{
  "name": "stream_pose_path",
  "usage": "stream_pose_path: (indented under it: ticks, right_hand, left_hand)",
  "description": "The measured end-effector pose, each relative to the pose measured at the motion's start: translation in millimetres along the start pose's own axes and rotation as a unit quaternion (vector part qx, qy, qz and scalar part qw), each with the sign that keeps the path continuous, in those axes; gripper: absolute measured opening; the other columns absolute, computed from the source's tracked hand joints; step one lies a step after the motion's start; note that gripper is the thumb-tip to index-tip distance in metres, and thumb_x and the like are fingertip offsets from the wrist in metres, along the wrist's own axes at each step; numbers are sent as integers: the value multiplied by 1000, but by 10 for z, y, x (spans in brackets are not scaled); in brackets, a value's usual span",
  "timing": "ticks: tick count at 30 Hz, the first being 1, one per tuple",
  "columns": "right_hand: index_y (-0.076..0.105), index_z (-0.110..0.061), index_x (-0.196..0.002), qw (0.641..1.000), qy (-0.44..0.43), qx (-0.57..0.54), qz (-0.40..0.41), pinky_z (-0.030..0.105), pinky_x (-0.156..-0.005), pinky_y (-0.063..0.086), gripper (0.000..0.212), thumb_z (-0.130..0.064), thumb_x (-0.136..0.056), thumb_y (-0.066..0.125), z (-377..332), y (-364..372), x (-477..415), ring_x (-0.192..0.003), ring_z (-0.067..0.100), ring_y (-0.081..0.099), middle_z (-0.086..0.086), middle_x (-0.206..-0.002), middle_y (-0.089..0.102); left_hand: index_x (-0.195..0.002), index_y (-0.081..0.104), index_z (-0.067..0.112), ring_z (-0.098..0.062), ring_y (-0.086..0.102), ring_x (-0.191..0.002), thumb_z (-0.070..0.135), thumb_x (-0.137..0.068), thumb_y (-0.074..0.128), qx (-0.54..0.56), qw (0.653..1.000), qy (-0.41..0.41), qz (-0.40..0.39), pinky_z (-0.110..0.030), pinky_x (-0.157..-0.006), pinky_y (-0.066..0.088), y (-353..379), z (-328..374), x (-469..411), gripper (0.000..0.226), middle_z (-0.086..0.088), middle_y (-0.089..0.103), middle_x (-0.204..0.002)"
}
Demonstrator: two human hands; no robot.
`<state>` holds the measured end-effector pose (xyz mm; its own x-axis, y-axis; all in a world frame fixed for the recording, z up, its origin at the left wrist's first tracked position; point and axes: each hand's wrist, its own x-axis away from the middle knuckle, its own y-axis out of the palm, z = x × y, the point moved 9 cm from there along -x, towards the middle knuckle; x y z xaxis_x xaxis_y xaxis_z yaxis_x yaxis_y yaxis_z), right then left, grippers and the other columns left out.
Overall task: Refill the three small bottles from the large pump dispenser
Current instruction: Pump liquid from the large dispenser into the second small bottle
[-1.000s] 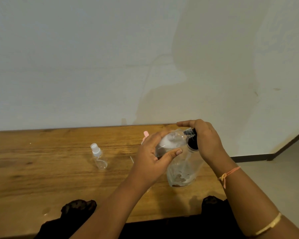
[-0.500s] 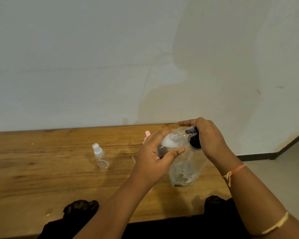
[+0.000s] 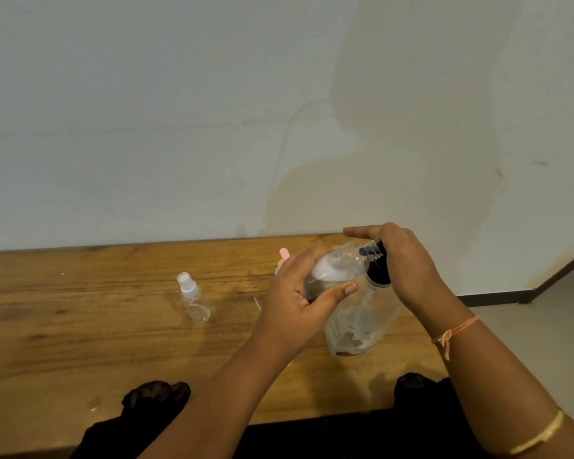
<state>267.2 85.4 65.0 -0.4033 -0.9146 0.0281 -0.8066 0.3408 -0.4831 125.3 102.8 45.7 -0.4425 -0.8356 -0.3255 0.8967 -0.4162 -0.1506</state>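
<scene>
Pump dispenser (image 3: 358, 326), large and made of clear plastic, stands on the wooden tabletop (image 3: 80, 326) near its front edge, toward the right; a little white and brown residue shows low inside it. Its black pump head (image 3: 376, 270) is covered by the right hand (image 3: 408, 270), which is clenched over the top with the index finger stretched out to the left. The left hand (image 3: 299, 303) is grasping a small clear bottle (image 3: 335, 270), tilted almost on its side, with the thumb under it and the fingers over it; the bottle's threaded mouth (image 3: 368, 251) lies right at the pump head, and some white liquid shows inside the bottle. Whether the mouth touches the nozzle cannot be told. A second small bottle (image 3: 193, 298), clear and with a white spray top, stands upright on the tabletop well to the left of the hands, touched by neither. Just behind the left hand a pink tip (image 3: 284, 255) sticks up, mostly hidden, so what it belongs to cannot be told. The right wrist wears an orange string (image 3: 454, 332), and a thin gold bangle (image 3: 540, 435) sits further up that forearm. Dark fabric (image 3: 156, 395) lies at the near edge of the tabletop. A pale stained wall (image 3: 279, 111) rises behind
</scene>
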Motion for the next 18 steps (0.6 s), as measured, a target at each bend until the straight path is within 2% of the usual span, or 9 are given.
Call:
stream_pose_path:
  ticks: [3, 5, 7, 10, 13, 16, 18]
  right_hand:
    - [64, -47, -70, 1000, 11, -9, 8, 49, -108, 31, 45, -38, -70, 20, -6, -3, 6, -100, 15, 53, -26, -79, 56]
    - [64, -47, -74, 1000, 2, -18, 10, 47, -106, 35, 45, -38, -71, 20, -31, -3, 26, -100, 15, 54, -21, -82, 60]
    - [66, -43, -87, 999, -22, -36, 16, 45, -105, 37, 49, -41, -72, 19, -63, -9, 44, -108, 16, 53, -10, -98, 65]
    - [65, -41, -98, 998, -53, -27, 24, 46, -108, 33, 59, -52, -67, 16, -113, -23, 59, -118, 17, 49, -3, -120, 62]
    - [63, -46, -94, 999, -41, -13, 21, 50, -109, 28, 56, -51, -67, 14, -81, -25, 40, -118, 18, 49, -8, -112, 62]
    - [62, -46, -84, 1000, -20, 5, 15, 53, -108, 27, 49, -40, -72, 14, -51, -13, 9, -112, 17, 51, -20, -89, 58]
    - [63, -45, -80, 1000, -11, 3, 18, 50, -106, 32, 49, -38, -72, 16, -30, -21, 4, -108, 18, 53, -20, -84, 58]
  left_hand:
    - [-113, 59, 46, -14, 59, -106, 49, -70, 68, -1, 1000, 2, 7, -43, -89, 53, -14, -12, -3, 44, 15, 62, -107]
    - [-110, 59, 48, -11, 59, -105, 49, -70, 68, -6, 1000, 9, 5, -36, -88, 53, -14, 9, 2, 41, 18, 61, -106]
    - [-106, 59, 52, -5, 58, -103, 48, -70, 67, -6, 1000, 15, 6, -22, -85, 52, -22, 49, 4, 38, 22, 61, -104]
    - [-107, 59, 47, -3, 59, -101, 43, -70, 70, 2, 1000, 24, 8, -17, -80, 51, -35, 96, 4, 38, 17, 62, -105]
    - [-109, 58, 42, -4, 60, -100, 40, -71, 71, 9, 1000, 18, 7, -17, -79, 51, -33, 100, 2, 40, 10, 62, -106]
    - [-113, 60, 39, -8, 60, -103, 45, -70, 69, 10, 1000, -4, -1, -34, -85, 55, 12, 10, -6, 44, 8, 61, -109]
    - [-114, 60, 36, -10, 60, -103, 45, -70, 70, 12, 1000, -13, -2, -37, -86, 55, 14, -25, -5, 47, 6, 61, -108]
